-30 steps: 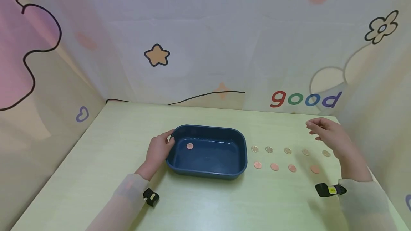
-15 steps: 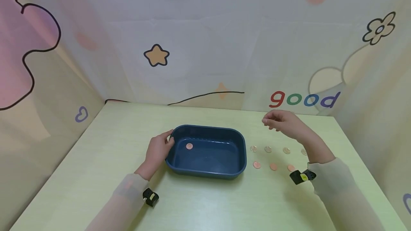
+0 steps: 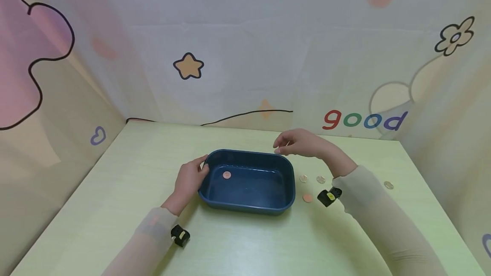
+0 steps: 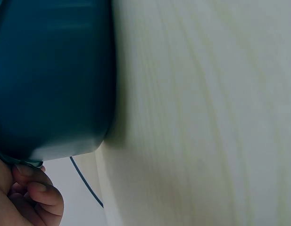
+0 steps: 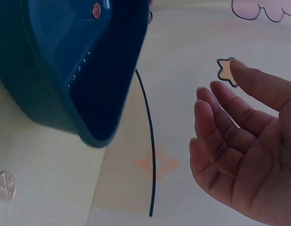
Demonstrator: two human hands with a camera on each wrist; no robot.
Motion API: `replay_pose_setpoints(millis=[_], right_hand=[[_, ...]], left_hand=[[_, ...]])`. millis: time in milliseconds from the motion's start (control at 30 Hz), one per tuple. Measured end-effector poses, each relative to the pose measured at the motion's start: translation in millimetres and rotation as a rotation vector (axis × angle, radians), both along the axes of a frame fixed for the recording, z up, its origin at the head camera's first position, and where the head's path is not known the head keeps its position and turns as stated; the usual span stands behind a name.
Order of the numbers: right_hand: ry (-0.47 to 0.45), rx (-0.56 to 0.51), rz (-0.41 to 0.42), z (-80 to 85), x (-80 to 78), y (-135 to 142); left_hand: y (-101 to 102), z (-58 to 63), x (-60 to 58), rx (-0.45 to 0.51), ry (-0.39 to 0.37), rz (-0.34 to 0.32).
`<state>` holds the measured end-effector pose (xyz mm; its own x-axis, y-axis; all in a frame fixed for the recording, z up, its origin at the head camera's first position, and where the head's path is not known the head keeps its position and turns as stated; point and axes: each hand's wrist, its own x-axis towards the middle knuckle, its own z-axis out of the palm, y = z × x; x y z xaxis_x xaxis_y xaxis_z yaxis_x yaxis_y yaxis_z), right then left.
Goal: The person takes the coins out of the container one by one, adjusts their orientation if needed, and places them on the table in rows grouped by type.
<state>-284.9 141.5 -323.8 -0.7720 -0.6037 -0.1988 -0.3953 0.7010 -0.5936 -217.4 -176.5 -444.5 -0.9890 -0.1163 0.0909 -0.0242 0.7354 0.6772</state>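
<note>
A dark blue rectangular plastic tub (image 3: 245, 206) sits mid-table, with one copper coin (image 3: 226, 175) on its floor. My left hand (image 3: 189, 184) grips its left end, thumb over the rim; in the left wrist view the fingers (image 4: 44, 193) curl by that edge. Above the tub's far right corner hovers my right hand (image 3: 301, 143). The right wrist view shows this hand's thumb apart from its loosely bent fingers, with nothing visible between them. To the tub's right lie two silvery coins (image 3: 321, 179) and a copper coin (image 3: 307, 198); another silvery coin (image 3: 388, 185) lies farther right.
My right forearm and sleeve (image 3: 377, 212) cross over the right part of the table, covering some coins. A printed cloth (image 3: 238, 54) stands behind the pale wooden table (image 3: 115, 191) and along its sides. A small black camera is strapped to each wrist.
My right hand has swept left from above the right-hand coins to over the tub's far right corner. Its forearm now covers several coins. The left hand and tub stay put.
</note>
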Motion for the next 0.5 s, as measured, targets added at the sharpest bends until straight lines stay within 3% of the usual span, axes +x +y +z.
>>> replay_pose_setpoints(millis=[233,500], right_hand=[[-0.078,0.047,0.1,-5.6,-12.7,-36.9],[-0.138,0.064,0.155,-19.9,-24.0,-69.4]], left_hand=[[-0.8,-0.2,0.1,-0.001,0.002,0.0],[0.1,0.2,0.4,0.004,0.001,0.0]])
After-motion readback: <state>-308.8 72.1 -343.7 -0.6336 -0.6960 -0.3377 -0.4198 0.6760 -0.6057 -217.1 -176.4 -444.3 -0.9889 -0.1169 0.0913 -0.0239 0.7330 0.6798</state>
